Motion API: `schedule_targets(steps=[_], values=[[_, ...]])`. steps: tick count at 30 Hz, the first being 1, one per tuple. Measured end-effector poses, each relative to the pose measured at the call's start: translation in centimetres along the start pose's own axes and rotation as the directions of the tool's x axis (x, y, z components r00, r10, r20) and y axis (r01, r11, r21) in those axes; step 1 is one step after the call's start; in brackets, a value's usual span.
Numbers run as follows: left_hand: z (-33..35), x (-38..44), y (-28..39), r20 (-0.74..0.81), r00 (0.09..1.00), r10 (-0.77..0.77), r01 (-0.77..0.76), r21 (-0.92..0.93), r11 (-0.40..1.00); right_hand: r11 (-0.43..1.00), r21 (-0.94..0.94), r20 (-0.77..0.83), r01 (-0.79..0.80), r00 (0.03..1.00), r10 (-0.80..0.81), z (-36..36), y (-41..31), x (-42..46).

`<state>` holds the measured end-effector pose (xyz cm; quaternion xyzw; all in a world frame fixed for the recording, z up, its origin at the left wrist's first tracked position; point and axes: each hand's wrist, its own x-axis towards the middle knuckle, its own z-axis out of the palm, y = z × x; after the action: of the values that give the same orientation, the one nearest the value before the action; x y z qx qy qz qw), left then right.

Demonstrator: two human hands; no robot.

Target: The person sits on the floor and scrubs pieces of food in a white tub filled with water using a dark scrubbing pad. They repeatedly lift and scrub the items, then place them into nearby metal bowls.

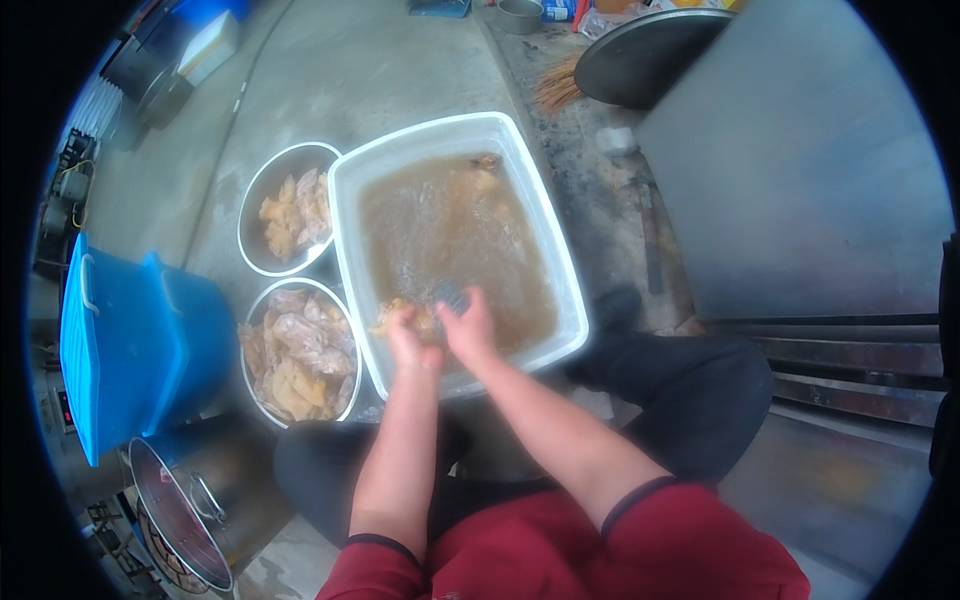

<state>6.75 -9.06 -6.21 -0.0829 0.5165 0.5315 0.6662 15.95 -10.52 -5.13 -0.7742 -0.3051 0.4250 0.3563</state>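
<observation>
A large white plastic tub (532, 187) of murky brown water stands before me. Low over its near left part, my left hand (409, 341) holds a yellowish piece of meat (390, 311); its exact kind I cannot tell. My right hand (469, 322) grips a dark grey scrubber-like item (451, 297) against or close beside that piece. More pale, tan pieces lie under the water towards the tub's far end, blurred by the water. Two round metal bowls touch or nearly touch the tub's left side: the farther bowl (244, 225) and the nearer bowl (251, 390) both hold pale and yellowish pieces of meat.
Blue plastic bins (120, 345) stand at the left, with a large metal pot (225, 480) nearer me. A metal panel (795, 165) rises at the right. Beyond the tub lie a straw broom (559, 84), a large round pan (652, 56) and a white block (616, 141).
</observation>
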Motion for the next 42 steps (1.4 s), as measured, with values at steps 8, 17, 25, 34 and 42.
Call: schedule_targets(steps=[8, 17, 25, 34, 42], values=[[0.1, 0.0, 0.5, -0.047, 0.996, 0.077, -0.070, 0.139, 0.988, 0.889, 0.373, 0.389, -0.267, 0.914, 0.112, -3.1, -0.3, 1.5], [-0.3, 0.4, 0.7, 0.069, 0.997, 0.045, -0.052, 0.110, 0.993, 0.778, 0.527, 0.286, -0.341, 0.934, 0.215, -3.2, -1.0, 4.1], [0.4, -0.4, 0.3, -0.030, 0.999, 0.018, -0.018, -0.022, 1.000, 0.977, 0.010, 0.086, 0.213, 0.973, -0.213, -1.6, -0.3, -0.3], [1.3, -1.5, 0.4, 0.024, 0.980, 0.198, -0.200, 0.127, 0.972, 0.949, 0.285, 0.021, -0.136, 0.990, 0.136, 0.0, 1.8, 3.0], [0.7, -0.9, 1.8, 0.148, 0.985, 0.089, -0.096, 0.041, 0.995, 0.800, 0.464, 0.419, -0.381, 0.890, 0.181, -6.9, -0.2, 3.8]])
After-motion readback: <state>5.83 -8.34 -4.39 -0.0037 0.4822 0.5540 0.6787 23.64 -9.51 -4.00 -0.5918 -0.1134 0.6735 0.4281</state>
